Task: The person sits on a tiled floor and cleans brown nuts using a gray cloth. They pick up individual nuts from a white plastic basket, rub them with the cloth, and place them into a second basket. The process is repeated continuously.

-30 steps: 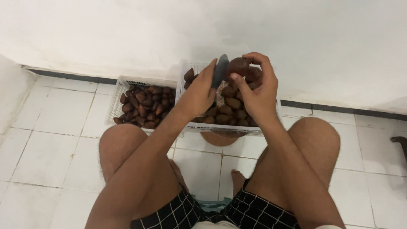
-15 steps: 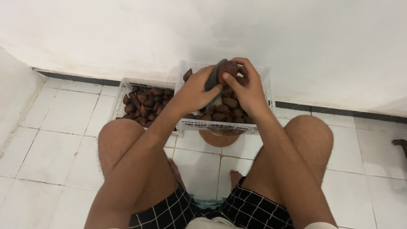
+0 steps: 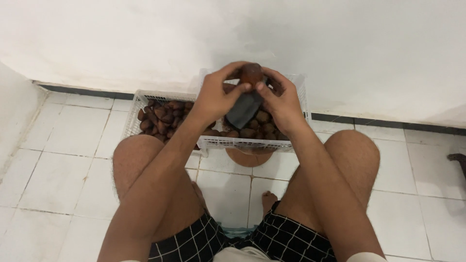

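Note:
My left hand and my right hand meet above a white plastic basket full of brown scaly fruits. Between the fingertips of both hands sits one reddish-brown fruit, with my left fingers curled over its top. A dark grey blade slants down under the fruit, and my right thumb presses on it. Both forearms rest between my bare knees.
A second white basket with more brown fruits stands to the left on the white tiled floor. A round brown object shows beneath the front basket. A white wall rises right behind the baskets. A dark object sits at the right edge.
The hands have stayed together over the basket, and the fruit now sits higher at the fingertips. The dark blade has swung down below the fruit.

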